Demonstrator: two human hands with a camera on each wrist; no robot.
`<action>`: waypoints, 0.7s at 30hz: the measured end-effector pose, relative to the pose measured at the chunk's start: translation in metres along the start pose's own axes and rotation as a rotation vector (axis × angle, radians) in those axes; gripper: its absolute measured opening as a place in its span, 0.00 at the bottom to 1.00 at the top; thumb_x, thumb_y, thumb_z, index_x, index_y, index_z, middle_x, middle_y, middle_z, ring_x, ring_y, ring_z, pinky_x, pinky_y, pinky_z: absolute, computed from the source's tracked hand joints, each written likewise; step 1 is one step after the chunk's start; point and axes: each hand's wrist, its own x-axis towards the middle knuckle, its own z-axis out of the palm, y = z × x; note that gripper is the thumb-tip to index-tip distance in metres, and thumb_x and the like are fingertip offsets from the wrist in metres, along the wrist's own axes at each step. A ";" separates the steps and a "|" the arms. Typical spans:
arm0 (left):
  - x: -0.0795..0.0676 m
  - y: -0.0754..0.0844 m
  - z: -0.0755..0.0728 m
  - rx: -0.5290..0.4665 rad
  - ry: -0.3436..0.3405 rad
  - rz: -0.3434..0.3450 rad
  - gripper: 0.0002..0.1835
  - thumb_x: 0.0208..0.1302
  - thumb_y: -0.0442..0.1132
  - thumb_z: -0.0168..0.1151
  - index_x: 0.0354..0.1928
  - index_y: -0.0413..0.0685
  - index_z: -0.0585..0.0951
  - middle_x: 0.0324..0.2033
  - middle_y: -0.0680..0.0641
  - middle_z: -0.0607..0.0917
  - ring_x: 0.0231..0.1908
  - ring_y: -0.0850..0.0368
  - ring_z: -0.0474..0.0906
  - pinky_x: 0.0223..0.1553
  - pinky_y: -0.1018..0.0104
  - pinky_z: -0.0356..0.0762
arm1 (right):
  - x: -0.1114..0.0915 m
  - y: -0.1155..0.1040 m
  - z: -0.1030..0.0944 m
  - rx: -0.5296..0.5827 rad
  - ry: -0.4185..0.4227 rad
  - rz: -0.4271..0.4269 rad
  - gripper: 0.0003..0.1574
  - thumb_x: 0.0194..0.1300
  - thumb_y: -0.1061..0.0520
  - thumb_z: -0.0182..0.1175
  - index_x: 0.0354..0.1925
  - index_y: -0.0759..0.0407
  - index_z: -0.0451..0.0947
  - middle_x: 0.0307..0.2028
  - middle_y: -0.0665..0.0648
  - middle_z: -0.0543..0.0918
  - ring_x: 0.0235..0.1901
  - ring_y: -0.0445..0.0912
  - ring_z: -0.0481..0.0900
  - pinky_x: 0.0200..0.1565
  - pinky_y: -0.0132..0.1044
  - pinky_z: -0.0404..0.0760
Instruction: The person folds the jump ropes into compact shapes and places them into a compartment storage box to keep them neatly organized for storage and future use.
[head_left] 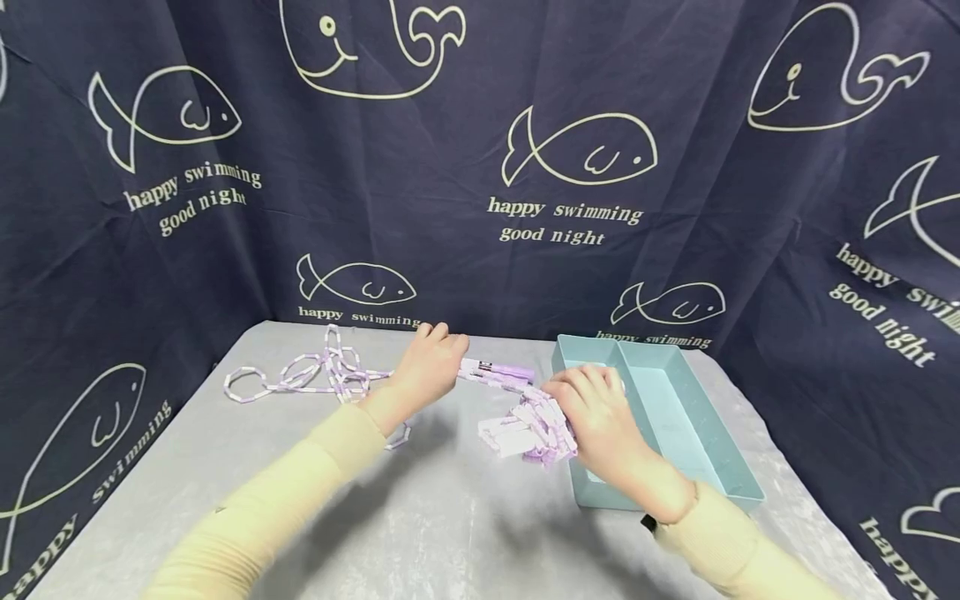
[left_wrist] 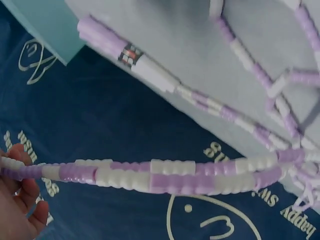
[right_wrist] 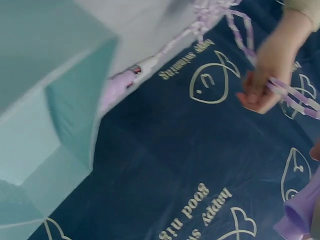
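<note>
A long beaded jump rope with purple and white beads runs between the hands. My left hand (head_left: 431,362) grips a doubled strand (left_wrist: 175,175) above the table, and from there it trails to a loose tangle (head_left: 333,371) at the left. At the right, my right hand (head_left: 596,408) holds a folded bundle of the beaded rope (head_left: 543,425), which hangs over the table by the tray. Purple, hollow-ended tubes (right_wrist: 300,210) show beside that hand in the right wrist view. Another jump rope handle, purple and white with a dark label (left_wrist: 130,56), lies on the table behind the bundle.
A teal divided tray (head_left: 693,375) stands at the right, under and beside my right hand. The grey cloth table (head_left: 247,475) ends at a dark blue curtain (head_left: 450,200) printed with fish. Beaded loops (head_left: 247,385) spread over the table's back left.
</note>
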 end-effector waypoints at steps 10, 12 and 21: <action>-0.009 0.015 0.003 0.002 -0.088 -0.038 0.13 0.43 0.35 0.65 0.31 0.48 0.71 0.22 0.52 0.81 0.33 0.52 0.69 0.39 0.60 0.63 | 0.009 0.007 -0.007 -0.035 0.020 0.115 0.12 0.61 0.55 0.50 0.36 0.63 0.73 0.32 0.58 0.77 0.33 0.56 0.73 0.34 0.48 0.62; -0.011 0.018 0.002 0.009 -0.141 -0.049 0.13 0.45 0.36 0.64 0.33 0.48 0.72 0.23 0.53 0.82 0.33 0.52 0.69 0.39 0.60 0.62 | 0.008 0.009 -0.007 -0.041 0.014 0.139 0.12 0.58 0.56 0.52 0.37 0.64 0.72 0.32 0.59 0.76 0.33 0.56 0.72 0.34 0.48 0.61; -0.020 0.033 0.001 -0.016 -0.206 -0.047 0.10 0.48 0.37 0.63 0.34 0.48 0.75 0.26 0.51 0.84 0.34 0.52 0.71 0.38 0.59 0.62 | 0.011 0.018 -0.005 -0.088 -0.040 0.303 0.17 0.49 0.68 0.58 0.40 0.63 0.71 0.32 0.58 0.74 0.32 0.55 0.69 0.33 0.49 0.61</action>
